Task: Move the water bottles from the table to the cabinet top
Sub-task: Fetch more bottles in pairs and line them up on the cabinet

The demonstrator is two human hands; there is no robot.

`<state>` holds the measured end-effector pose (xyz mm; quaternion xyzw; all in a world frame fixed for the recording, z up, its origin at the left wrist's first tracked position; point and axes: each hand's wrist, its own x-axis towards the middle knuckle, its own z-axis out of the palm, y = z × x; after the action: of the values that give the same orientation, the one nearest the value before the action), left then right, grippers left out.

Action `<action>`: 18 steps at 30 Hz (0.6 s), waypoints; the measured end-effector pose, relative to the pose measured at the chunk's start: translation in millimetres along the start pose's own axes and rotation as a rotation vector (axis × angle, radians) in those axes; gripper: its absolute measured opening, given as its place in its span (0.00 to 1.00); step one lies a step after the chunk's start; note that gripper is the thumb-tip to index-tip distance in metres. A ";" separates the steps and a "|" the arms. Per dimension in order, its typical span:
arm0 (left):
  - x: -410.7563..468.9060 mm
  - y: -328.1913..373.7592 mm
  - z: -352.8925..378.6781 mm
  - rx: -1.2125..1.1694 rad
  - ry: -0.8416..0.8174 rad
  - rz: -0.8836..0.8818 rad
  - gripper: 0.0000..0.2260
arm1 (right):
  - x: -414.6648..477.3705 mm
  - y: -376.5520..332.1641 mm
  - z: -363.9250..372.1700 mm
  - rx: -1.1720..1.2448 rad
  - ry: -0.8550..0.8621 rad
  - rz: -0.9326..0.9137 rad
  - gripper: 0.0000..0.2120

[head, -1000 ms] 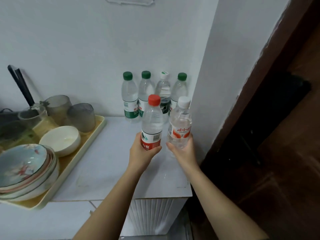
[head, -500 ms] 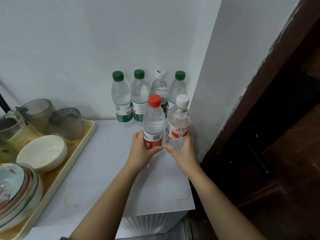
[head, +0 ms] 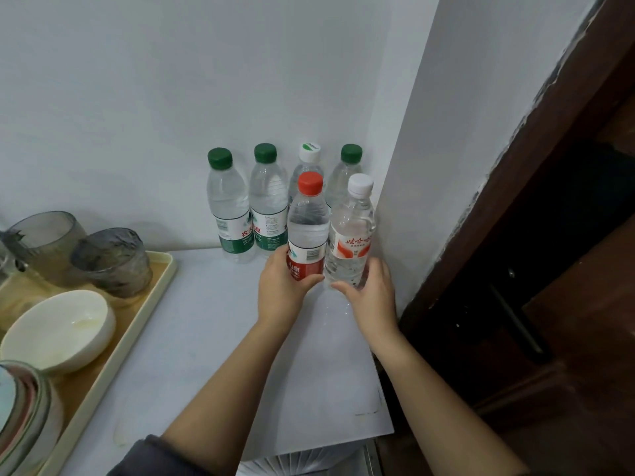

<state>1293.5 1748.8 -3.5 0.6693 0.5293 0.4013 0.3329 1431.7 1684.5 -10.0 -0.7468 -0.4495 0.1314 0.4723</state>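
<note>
The left hand (head: 285, 286) was curled round the low part of the red-cap bottle (head: 308, 218), its fingers (head: 311, 279) tight on the red label. The right hand (head: 372, 297) gripped the white-cap bottle (head: 352, 231) low down too. Both bottles stood straight up, caps on top, touching side by side over the white worktop (head: 206, 338). The hands hid their bottoms, so I could not tell if they rested on it. Just behind, a row of four bottles (head: 268, 201) stood upright against the back wall.
</note>
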 end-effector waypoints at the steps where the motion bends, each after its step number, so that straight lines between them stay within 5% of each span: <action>1: 3.0 0.7 1.5 0.004 0.003 0.006 0.29 | 2.4 1.6 0.4 -0.002 0.000 -0.003 0.23; 11: 12.0 3.5 9.6 0.047 0.025 0.011 0.29 | 23.9 4.5 5.4 -0.067 0.084 0.003 0.20; 18: 19.2 -2.0 13.0 0.072 -0.110 0.027 0.32 | 28.2 10.8 -1.7 -0.102 0.062 0.021 0.20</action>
<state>1306.5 1767.7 -7.5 0.7090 0.5151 0.3490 0.3320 1454.5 1704.3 -11.6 -0.7784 -0.4328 0.0901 0.4457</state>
